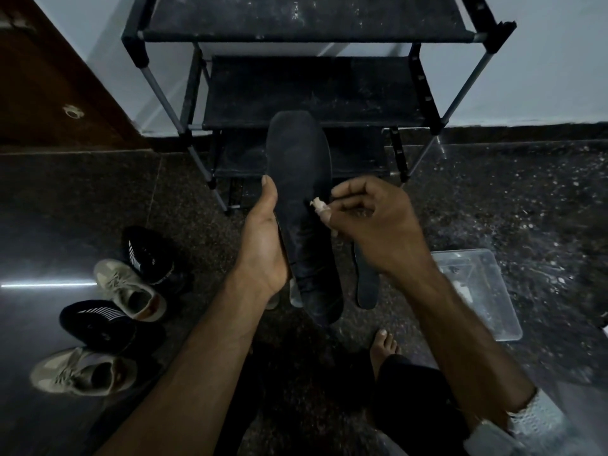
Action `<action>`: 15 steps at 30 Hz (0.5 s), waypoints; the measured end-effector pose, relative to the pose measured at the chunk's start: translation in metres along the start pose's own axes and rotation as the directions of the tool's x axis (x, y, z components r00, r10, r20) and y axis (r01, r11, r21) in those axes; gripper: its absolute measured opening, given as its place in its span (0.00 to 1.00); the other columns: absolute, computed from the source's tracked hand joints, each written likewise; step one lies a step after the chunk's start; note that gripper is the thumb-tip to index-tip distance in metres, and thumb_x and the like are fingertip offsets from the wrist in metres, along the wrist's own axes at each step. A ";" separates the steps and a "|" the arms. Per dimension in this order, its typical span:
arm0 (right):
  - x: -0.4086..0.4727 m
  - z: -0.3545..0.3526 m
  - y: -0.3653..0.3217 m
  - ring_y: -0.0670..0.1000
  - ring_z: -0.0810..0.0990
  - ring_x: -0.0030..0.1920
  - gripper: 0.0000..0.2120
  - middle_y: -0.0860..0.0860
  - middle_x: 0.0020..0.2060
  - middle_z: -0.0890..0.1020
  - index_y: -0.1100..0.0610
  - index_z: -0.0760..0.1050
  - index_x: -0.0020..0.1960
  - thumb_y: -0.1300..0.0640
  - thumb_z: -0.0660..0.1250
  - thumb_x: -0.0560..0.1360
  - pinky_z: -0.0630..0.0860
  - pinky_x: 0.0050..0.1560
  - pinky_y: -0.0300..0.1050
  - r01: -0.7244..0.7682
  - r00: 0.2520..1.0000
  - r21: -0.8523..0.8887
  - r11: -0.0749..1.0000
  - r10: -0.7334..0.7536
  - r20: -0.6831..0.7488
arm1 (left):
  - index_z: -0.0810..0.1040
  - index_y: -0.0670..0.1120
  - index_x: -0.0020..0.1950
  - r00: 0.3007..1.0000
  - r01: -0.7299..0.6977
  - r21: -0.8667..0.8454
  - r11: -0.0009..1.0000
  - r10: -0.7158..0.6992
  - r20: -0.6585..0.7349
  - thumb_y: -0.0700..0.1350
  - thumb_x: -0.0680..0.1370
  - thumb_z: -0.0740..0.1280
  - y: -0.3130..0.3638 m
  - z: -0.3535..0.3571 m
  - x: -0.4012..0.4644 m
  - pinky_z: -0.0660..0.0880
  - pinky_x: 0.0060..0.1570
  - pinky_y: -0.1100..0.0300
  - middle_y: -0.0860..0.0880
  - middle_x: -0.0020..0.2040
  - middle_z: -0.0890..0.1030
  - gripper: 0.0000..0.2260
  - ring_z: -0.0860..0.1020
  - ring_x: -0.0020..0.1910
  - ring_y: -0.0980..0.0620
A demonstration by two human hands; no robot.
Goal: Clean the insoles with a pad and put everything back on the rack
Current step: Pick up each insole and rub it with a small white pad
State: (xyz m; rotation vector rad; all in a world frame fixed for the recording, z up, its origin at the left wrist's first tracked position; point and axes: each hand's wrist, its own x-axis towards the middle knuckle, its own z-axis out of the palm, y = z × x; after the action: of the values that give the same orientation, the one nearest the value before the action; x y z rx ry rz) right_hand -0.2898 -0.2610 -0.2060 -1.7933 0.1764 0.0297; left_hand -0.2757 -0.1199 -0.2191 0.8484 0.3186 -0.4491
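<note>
- Dark insole (pixel 301 199) stands upright in our left hand (pixel 263 238), which grips its left edge, before the rack (pixel 316 103)
- Our right hand (pixel 368 222) pinches a small pale pad (pixel 318 205) against its right side
- We count two insoles, the second insole (pixel 366 281) on the floor, and four shoes: two black, two tan
- Its surface looks dusty, streaked grey

Both forearms bare from the elbow down, no sleeves in view. Left hand (pixel 263 245): no ring, no watch, no band. Right hand (pixel 371 222): a pale strip, like a plaster, wrapped round one fingertip (pixel 324 210). Right wrist and forearm also without any band. Dark trousers (pixel 418 399) over the legs at the bottom of the view. One bare foot (pixel 385 347), toes uncovered, no sock or sandal.
</note>
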 end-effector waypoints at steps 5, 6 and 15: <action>-0.001 0.005 0.000 0.43 0.82 0.39 0.10 0.47 0.37 0.83 0.52 0.76 0.47 0.60 0.76 0.70 0.81 0.42 0.39 0.034 0.996 0.029 0.999 -0.031 -0.087 | 0.77 0.45 0.61 0.999 0.001 -0.044 0.999 0.001 0.032 0.60 0.82 0.51 0.000 0.001 0.000 0.80 0.52 0.52 0.45 0.51 0.84 0.24 0.82 0.50 0.48; 0.000 0.004 0.000 0.43 0.83 0.40 0.11 0.47 0.37 0.83 0.50 0.76 0.46 0.60 0.76 0.70 0.80 0.42 0.39 0.045 0.992 0.040 0.998 -0.040 -0.122 | 0.78 0.45 0.60 0.999 0.002 -0.038 0.999 0.000 0.046 0.59 0.82 0.51 -0.003 0.002 0.000 0.79 0.52 0.52 0.45 0.51 0.84 0.24 0.82 0.51 0.48; -0.004 0.008 0.001 0.40 0.81 0.42 0.09 0.44 0.40 0.82 0.54 0.77 0.51 0.60 0.73 0.73 0.78 0.42 0.33 0.103 0.978 -0.087 0.991 -0.117 -0.172 | 0.78 0.44 0.61 1.000 0.015 -0.023 1.000 -0.015 0.024 0.59 0.82 0.52 -0.010 0.003 0.000 0.77 0.52 0.53 0.45 0.50 0.84 0.24 0.82 0.50 0.48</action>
State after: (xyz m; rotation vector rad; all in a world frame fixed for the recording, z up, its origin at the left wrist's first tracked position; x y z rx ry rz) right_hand -0.2934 -0.2526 -0.2085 -1.8809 0.2048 -0.2047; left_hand -0.2799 -0.1274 -0.2238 0.8183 0.3077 -0.4683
